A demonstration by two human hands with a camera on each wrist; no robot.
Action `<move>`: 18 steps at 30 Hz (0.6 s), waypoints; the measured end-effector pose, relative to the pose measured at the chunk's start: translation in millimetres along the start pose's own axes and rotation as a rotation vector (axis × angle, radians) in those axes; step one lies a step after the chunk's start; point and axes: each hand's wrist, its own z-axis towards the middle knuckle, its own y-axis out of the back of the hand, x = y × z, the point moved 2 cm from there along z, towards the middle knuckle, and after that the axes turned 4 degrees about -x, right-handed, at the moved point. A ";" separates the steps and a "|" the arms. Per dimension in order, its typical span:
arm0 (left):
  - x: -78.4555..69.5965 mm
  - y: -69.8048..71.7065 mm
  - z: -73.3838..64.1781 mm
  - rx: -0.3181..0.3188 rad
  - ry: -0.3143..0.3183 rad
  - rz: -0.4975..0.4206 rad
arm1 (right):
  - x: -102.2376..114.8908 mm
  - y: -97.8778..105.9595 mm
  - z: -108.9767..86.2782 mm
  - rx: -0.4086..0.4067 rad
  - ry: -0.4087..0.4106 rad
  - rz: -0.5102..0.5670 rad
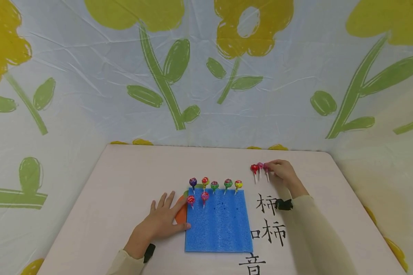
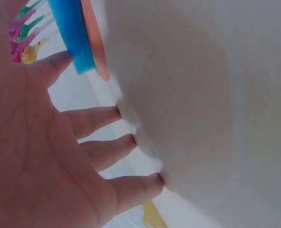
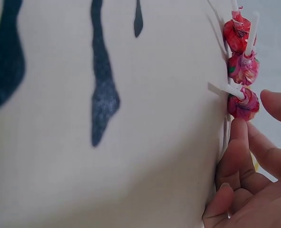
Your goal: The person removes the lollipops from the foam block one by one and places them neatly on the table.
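A blue foam block (image 1: 220, 225) lies on the table, with several wrapped lollipops (image 1: 228, 183) standing upright by their sticks along its far edge. Two pinkish-red lollipops (image 1: 205, 196) form a second row at the left. My left hand (image 1: 160, 221) is spread flat beside the block; its thumb and index finger touch the left edge. At the back right, my right hand (image 1: 283, 172) reaches a pink lollipop (image 3: 244, 103) lying on the table. One fingertip touches its wrapper, while the thumb stands apart from it. Another pink lollipop (image 3: 244, 68) and a red one (image 3: 237, 34) lie alongside.
An orange shape (image 1: 181, 210) shows from under the block's left side. Black printed characters (image 1: 273, 233) mark the pale tabletop (image 1: 130, 172) to the right of the block. Flower-patterned cloth (image 1: 261, 95) hangs behind and at both sides. Small dark holes (image 1: 222, 203) dot the foam.
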 end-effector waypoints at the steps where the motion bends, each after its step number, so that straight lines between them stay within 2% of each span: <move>1: 0.1 -0.2 0.0 0.000 0.000 0.000 | -0.2 0.4 -0.3 0.002 0.007 -0.002; 9: 1.0 -1.4 -0.1 -0.002 0.003 -0.006 | 1.5 4.1 -8.8 -0.033 0.029 0.027; 18: 3.3 -3.0 0.6 -0.007 0.000 0.000 | 31.9 9.6 -44.3 -0.057 0.197 0.073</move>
